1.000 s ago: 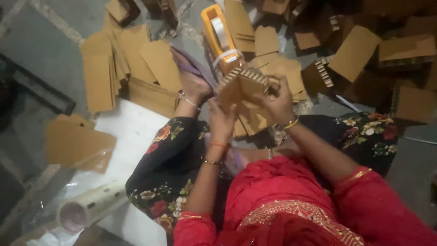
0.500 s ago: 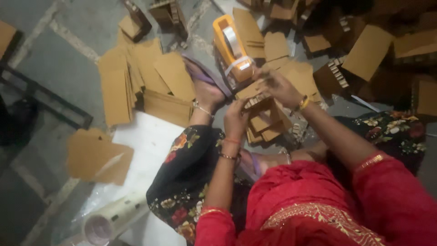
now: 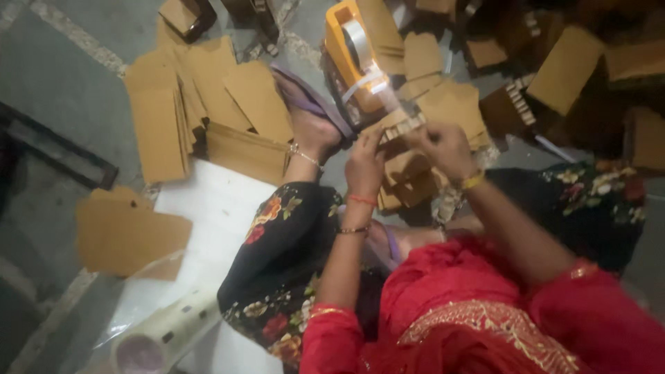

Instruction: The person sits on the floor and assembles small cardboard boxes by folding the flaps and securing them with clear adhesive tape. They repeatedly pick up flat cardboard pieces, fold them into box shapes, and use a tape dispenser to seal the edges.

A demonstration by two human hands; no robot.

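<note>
My left hand [image 3: 365,161] and my right hand [image 3: 442,147] both hold a small brown cardboard box [image 3: 397,127] in front of me, fingers closed on its edges. A strip of clear tape [image 3: 365,77] runs from the orange tape dispenser [image 3: 352,57] down to the box. The dispenser stands just beyond my hands. My foot in a purple sandal [image 3: 313,114] rests on the floor left of the dispenser. More flat cardboard pieces [image 3: 410,183] lie under my hands.
Stacks of flat brown cardboard blanks [image 3: 201,104] lie at the left on the grey floor, one loose piece [image 3: 128,232] nearer. A white sheet [image 3: 208,215] and a tape roll [image 3: 163,332] lie at lower left. Folded boxes [image 3: 568,69] pile up at the right.
The view has shifted; my hands have lifted the box a little nearer the dispenser, and a strip of tape now stretches down to it.
</note>
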